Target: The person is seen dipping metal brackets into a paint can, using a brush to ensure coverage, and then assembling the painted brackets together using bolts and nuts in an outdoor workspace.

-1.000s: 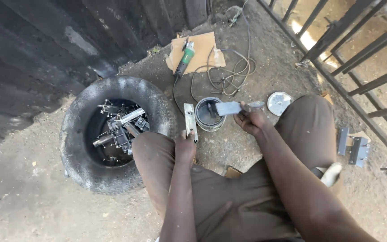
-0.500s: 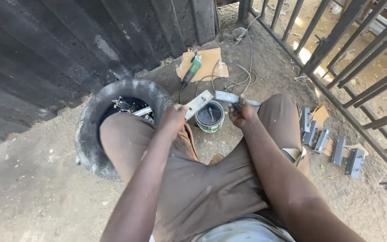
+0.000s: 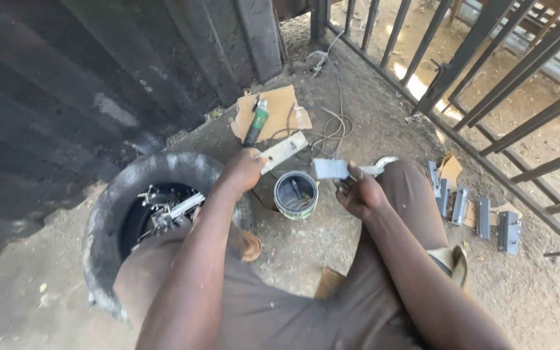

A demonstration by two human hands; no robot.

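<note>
Left hand (image 3: 242, 170) gripped a metal bar (image 3: 284, 151); right hand (image 3: 358, 194) clamped a brush (image 3: 332, 169) above the paint can (image 3: 296, 194), frame centre.

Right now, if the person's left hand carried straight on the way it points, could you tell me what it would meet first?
The left hand, holding a flat metal piece, points up and away toward the cardboard sheet. It would probably meet the green-handled tool lying on that cardboard first, though depth is hard to judge from above.
</note>
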